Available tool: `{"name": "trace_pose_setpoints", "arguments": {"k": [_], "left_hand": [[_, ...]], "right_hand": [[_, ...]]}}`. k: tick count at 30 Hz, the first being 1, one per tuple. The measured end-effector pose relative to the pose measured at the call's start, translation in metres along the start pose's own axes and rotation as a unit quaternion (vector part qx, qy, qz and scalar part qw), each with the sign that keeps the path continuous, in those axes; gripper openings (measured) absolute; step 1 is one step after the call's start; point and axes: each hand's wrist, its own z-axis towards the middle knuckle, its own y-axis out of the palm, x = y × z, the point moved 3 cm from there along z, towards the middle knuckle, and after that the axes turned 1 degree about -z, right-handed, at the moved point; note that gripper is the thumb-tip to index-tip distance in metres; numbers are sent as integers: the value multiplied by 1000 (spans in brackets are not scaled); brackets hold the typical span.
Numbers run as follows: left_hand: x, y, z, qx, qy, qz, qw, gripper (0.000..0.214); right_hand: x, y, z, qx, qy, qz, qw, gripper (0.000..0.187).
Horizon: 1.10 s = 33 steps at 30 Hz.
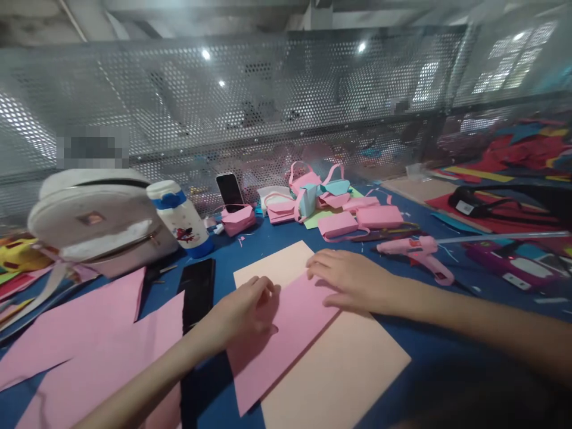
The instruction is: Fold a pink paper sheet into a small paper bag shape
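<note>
A pink paper sheet (pixel 286 333) lies on a larger peach sheet (pixel 344 375) on the blue table. My left hand (pixel 245 310) rests on the pink sheet's left part with its fingers curled under, pressing down. My right hand (pixel 348 277) lies flat on the sheet's upper right edge, fingers stretched out and together. Whether the pink sheet is folded under my hands I cannot tell.
More pink sheets (pixel 84 339) lie at the left beside a black phone (pixel 196 292). Behind stand a white bag (pixel 98 214), a bottle (pixel 181 217), a propped phone (pixel 230 192), several pink paper handbags (pixel 339 205) and a pink glue gun (pixel 420 250). A perforated metal screen (pixel 268 107) bounds the table.
</note>
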Motion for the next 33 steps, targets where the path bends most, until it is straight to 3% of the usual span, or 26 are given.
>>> {"name": "trace_pose_setpoints", "arguments": {"k": [3,5,10,15,19,25,30,33], "left_hand": [[-1,-7,-10,-29,-30,22,999,42],[-1,-12,-17,-39,-42,38,998,37],[-6,-15,-30,-45,-73,96,992,25],[1,-17,-28,2,-49,102,994,7],[10,-12,-25,49,12,211,976,12],[11,16,-40,182,157,376,895,19],[18,27,-65,195,251,425,848,33],[15,33,-74,207,261,434,837,43]], "right_hand": [[2,8,12,-46,-6,62,997,71],[2,12,15,-74,-6,85,994,84],[5,9,17,-65,6,83,994,53],[6,7,16,-50,2,31,998,11],[4,9,13,-40,-14,-8,999,19],[-5,16,-3,-52,-59,-23,997,30],[-11,24,-18,-56,-68,-5,996,45],[-13,34,-26,-44,-102,18,994,56]]}}
